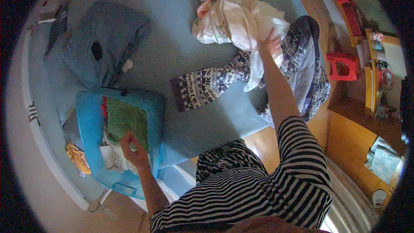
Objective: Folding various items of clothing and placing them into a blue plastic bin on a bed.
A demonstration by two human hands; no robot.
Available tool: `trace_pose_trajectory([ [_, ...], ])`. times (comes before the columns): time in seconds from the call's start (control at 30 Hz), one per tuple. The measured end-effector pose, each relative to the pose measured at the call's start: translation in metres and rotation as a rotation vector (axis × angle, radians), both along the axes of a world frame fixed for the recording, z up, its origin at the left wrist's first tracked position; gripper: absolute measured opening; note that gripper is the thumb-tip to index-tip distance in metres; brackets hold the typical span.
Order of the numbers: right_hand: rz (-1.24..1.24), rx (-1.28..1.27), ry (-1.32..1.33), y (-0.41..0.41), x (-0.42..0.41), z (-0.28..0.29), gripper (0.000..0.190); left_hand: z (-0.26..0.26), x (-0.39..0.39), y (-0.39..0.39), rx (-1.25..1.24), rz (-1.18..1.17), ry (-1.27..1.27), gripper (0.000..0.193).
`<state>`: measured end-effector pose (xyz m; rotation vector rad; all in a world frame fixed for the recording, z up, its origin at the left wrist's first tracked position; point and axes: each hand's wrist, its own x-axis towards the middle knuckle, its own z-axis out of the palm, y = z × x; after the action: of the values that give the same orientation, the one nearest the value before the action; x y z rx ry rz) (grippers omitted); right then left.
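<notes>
My left hand (135,152) is over a blue plastic storage bin (86,119), its fingers bent near a folded green cloth (127,119) inside. Whether the fingertips pinch that cloth is unclear. Below it in the bin lies a whitish cloth (111,158). On the right, my right hand (271,43) reaches onto a crumpled white plastic bag (239,21); the hand is blurred, so its grip cannot be made out. Partly under the bag spreads a patterned black-and-white garment (207,85) bearing printed lettering, with its pale lining showing at the right.
The bed (174,51) has a light blue cover. Dark blue-grey fabric (113,29) is heaped behind the bin, a small white scrap (127,66) beside it. A yellow cloth (78,158) lies left of the bin. A red plastic stool (343,66) stands beyond the bed's right side.
</notes>
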<state>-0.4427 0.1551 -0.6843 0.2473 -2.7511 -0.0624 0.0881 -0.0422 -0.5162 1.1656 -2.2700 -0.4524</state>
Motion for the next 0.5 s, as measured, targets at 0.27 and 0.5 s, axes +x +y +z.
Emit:
trace_pose_trajectory([
  [0.27,0.519,-0.793,-1.454,-0.019,0.189,0.02,0.033,-0.03,-0.082,0.088,1.258,0.179,0.588,0.029],
  [0.5,0.759,-0.577,-1.818,0.054,0.347,0.077,0.042,-0.073,-0.1,0.108,1.557,0.408,0.528,0.046],
])
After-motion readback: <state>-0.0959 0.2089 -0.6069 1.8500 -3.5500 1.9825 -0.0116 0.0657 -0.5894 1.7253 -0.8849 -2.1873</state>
